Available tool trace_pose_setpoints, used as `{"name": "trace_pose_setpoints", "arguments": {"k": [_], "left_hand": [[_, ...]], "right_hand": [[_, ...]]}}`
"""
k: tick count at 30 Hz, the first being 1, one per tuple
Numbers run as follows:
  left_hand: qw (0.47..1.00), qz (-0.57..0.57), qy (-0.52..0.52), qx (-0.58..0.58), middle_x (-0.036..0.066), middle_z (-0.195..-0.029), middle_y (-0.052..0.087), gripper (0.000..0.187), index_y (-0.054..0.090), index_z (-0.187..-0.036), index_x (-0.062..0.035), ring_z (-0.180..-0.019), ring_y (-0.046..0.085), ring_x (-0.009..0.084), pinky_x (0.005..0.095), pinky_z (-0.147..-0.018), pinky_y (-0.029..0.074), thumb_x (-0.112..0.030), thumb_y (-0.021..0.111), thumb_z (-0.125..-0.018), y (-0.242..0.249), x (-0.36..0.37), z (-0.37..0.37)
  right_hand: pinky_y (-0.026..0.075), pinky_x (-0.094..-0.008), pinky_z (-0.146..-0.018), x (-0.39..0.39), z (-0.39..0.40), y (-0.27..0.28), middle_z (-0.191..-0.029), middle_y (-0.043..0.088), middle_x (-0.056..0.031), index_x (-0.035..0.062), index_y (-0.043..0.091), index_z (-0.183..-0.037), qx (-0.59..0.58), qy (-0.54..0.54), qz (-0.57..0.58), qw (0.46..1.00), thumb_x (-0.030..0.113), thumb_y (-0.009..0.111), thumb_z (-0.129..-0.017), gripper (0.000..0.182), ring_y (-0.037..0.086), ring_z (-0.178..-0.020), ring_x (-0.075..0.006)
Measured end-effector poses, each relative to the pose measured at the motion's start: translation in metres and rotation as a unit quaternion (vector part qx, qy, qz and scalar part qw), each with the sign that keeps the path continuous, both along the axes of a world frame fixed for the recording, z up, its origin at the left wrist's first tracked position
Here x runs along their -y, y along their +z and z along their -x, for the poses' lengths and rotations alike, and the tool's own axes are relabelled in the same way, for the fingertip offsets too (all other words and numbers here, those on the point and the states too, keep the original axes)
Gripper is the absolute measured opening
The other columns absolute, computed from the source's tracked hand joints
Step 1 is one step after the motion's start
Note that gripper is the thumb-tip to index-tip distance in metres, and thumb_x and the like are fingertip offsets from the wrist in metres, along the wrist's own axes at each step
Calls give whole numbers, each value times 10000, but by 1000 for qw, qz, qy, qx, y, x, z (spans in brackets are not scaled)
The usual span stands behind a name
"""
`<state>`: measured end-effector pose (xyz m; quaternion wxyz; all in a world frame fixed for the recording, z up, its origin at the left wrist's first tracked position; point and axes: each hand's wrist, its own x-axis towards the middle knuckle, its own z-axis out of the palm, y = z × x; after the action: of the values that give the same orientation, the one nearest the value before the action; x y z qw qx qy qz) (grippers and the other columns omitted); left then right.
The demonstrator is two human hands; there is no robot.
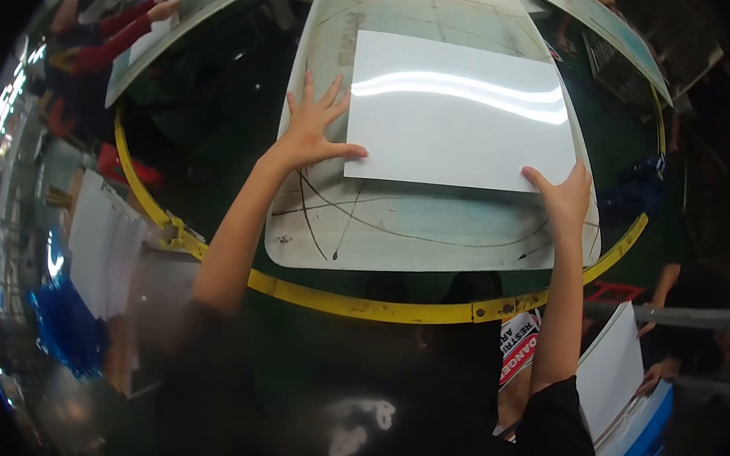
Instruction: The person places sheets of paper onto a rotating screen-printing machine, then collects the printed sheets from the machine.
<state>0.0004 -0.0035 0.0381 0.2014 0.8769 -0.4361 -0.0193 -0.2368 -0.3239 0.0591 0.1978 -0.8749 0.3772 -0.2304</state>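
A glossy white sheet (pixel 451 123) lies over a pale, scuffed board (pixel 315 240) with rounded corners and dark marks. My left hand (pixel 310 129) is open at the sheet's left edge, its fingers spread over the board and its thumb reaching the sheet's near left corner. At the near right corner, my right hand (pixel 564 195) grips the sheet, with the thumb on the near edge and the fingers along the right side. Two bright bands of reflected light cross the sheet.
A yellow curved rail (pixel 345 305) runs around the board's near side. Stacked white sheets (pixel 612 371) and a "DANGER" sign (pixel 520 349) are at lower right, by another person's hand (pixel 658 374). Blue plastic (pixel 66 324) sits left. A red-sleeved person (pixel 115 42) works at far left.
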Motion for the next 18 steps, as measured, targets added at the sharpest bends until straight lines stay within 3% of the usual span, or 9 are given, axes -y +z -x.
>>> {"name": "trace_pose_setpoints", "arguments": {"k": [6, 11, 18], "left_hand": [[997, -51, 27, 49, 144, -1536, 91, 1088, 434, -1358, -58, -1373, -155, 438, 714, -974, -110, -755, 653, -553, -24, 3, -6], [995, -45, 36, 77, 96, -1547, 75, 1079, 439, -1361, -76, -1371, -150, 447, 721, -972, -96, -741, 668, -544, -33, 2, -12], [994, -46, 32, 89, 115, -1542, 73, 1062, 457, -1350, -82, -1367, -146, 459, 727, -972, -89, -757, 648, -553, -38, 1, -10]], "right_hand": [[413, -430, -928, 1, -17, -8, -1215, 477, -205, -51, 465, -1202, -34, -17, 6, 999, 422, 802, -592, 842, 505, -1096, -361], [429, -411, -896, 7, -25, -11, -1121, 534, -218, -56, 508, -1153, -24, 20, 3, 1000, 410, 816, -581, 800, 525, -1045, -360], [434, -415, -878, 15, -29, -19, -1068, 555, -235, -53, 542, -1103, -38, 36, 4, 999, 413, 825, -575, 759, 537, -1003, -369]]}}
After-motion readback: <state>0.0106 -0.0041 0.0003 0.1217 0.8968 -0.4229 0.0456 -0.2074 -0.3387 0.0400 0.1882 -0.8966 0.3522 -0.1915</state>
